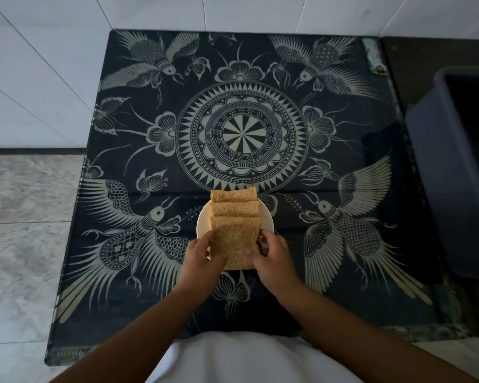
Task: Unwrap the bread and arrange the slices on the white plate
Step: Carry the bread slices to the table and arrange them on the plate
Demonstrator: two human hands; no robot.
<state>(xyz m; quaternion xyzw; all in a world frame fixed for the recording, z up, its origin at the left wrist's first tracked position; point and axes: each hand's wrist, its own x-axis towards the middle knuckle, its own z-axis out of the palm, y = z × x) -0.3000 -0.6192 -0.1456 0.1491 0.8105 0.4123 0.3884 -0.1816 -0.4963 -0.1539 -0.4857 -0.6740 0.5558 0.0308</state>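
A small white plate [267, 217] sits on the near middle of a dark patterned table. Three brown bread slices overlap on it in a row running away from me. The far slice [234, 195] and the middle slice [235, 209] rest on the plate. The nearest slice [235, 241] overhangs the plate's near rim. My left hand [201, 258] grips its left edge and my right hand [273, 258] grips its right edge. No wrapper is in view.
The table [241, 134] has a dark glass-covered top with pale bird, flower and mandala patterns. A dark blue bin [454, 172] stands off its right side. White tiled walls rise behind and to the left. Grey floor lies to the left.
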